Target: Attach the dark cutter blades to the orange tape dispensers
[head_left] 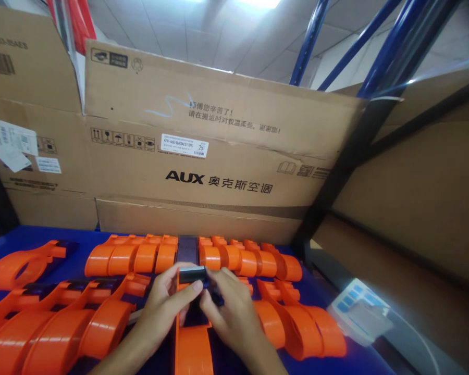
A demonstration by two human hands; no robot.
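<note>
An orange plastic part (194,350) with a wide curved band, which looks like a packing-tape dispenser, is between my hands at the lower middle. At its upper end sits a dark, shiny crosspiece (192,274) with a pale edge. My left hand (171,298) grips that end from the left, the thumb lying across it. From the right, my right hand (227,302) closes its fingers at the crosspiece's end, around a small dark piece (217,298). My fingers partly hide that small piece, so its shape is unclear.
More orange parts lie in rows on the blue surface (78,234), including one loop (19,268) at far left. Behind stands a large cardboard box (226,156). A dark rack post (336,166) and a white-and-blue device (361,310) with a cable are on the right.
</note>
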